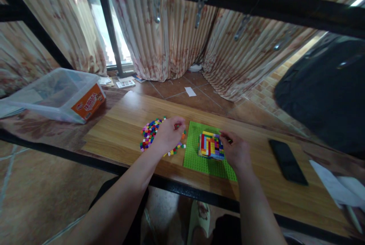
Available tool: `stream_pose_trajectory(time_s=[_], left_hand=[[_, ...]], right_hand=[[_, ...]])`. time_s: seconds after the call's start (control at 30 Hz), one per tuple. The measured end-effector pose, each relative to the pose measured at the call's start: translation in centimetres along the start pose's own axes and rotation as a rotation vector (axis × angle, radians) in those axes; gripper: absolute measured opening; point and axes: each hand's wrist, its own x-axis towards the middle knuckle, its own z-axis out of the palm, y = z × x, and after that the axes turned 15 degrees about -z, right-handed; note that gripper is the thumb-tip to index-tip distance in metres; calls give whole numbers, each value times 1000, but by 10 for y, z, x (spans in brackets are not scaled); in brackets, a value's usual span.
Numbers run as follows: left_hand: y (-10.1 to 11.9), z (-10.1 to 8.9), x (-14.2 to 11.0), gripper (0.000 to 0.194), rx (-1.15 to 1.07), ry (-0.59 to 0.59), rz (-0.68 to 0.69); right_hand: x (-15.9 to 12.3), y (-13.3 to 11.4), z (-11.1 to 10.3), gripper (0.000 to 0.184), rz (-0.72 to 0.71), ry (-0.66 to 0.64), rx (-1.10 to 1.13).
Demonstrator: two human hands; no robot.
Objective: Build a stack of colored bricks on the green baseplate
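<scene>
We have a multicoloured brick block (211,147) built up on the green baseplate (191,157), its top apparently largely filled, with many loose bricks (148,131) unplaced at nine o'clock. Our left hand (169,134) curls over them, our right hand (237,151) bends at the block's three o'clock edge; we cannot tell whether either grips anything.

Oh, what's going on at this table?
A person's left hand is over a pile of small colourful bricks, fingertips close together. Their right hand is at the side of a multicoloured brick block, which sits on a green studded baseplate. A dark phone-like slab lies to the right.
</scene>
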Motion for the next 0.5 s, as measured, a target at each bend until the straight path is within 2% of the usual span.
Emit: stream_pose_trajectory(time_s=[0.3,0.5], left_hand=[[0,1,0,17,1,-10,-5],[-3,8,-1,17,23,-58,8]], right_hand=[[0,5,1,34,101,44,171],[2,14,7,33,185,104,390]])
